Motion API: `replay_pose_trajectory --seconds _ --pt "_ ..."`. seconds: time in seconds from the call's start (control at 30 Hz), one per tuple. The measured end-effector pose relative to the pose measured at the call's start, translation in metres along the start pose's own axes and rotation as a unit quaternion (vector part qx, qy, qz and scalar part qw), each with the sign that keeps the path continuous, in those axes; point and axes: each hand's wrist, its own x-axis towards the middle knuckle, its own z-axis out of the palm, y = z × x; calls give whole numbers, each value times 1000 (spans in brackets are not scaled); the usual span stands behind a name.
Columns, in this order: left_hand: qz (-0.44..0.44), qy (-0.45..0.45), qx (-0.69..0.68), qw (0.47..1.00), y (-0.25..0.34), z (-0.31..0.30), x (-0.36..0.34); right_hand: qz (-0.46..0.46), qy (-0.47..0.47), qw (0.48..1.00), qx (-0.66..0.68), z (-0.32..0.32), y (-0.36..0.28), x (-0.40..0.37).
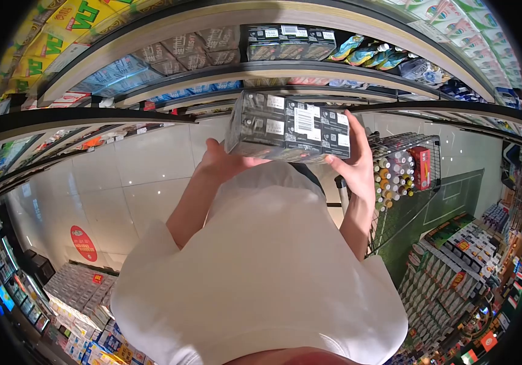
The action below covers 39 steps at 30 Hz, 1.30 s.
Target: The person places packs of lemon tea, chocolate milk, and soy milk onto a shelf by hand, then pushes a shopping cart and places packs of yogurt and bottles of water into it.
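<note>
A dark shrink-wrapped multipack of small cartons [288, 126], with white labels and a barcode on its near face, is held up in front of my chest. My left hand [221, 159] supports it from below at its left end, the thumb sticking up beside it and the fingers partly hidden under it. At the right end my right hand [358, 159] grips the pack, with fingers along the far edge and thumb at the lower corner. Beyond it, similar dark packs [291, 44] stand on a shelf [212, 79].
To the right stands a shopping cart [438, 159] holding several bottles [393, 176] and a red box [421, 167]. Stacked goods [449, 274] fill the lower right, more cartons [81, 289] the lower left. Yellow packs [60, 36] line the upper left shelf.
</note>
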Motion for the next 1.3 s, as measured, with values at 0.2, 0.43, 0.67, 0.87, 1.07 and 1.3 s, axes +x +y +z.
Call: replay_pose_trajectory --seconds 0.2,0.43,0.67,0.87,1.07,1.3 --pt "55 81 230 968 -11 5 -5 33 -17 999 15 6 6 -2" --pt "83 90 427 896 -9 2 4 119 -56 991 31 -4 46 13" --pt "98 -56 458 881 -10 5 39 84 -1 993 77 -8 46 28" --pt "53 -187 442 876 1 27 77 -14 36 999 24 -1 -5 80" --pt "34 -143 582 800 15 51 83 -25 102 994 -16 7 -33 113" --pt "106 -179 401 892 -6 60 120 -33 226 972 58 8 -19 161"
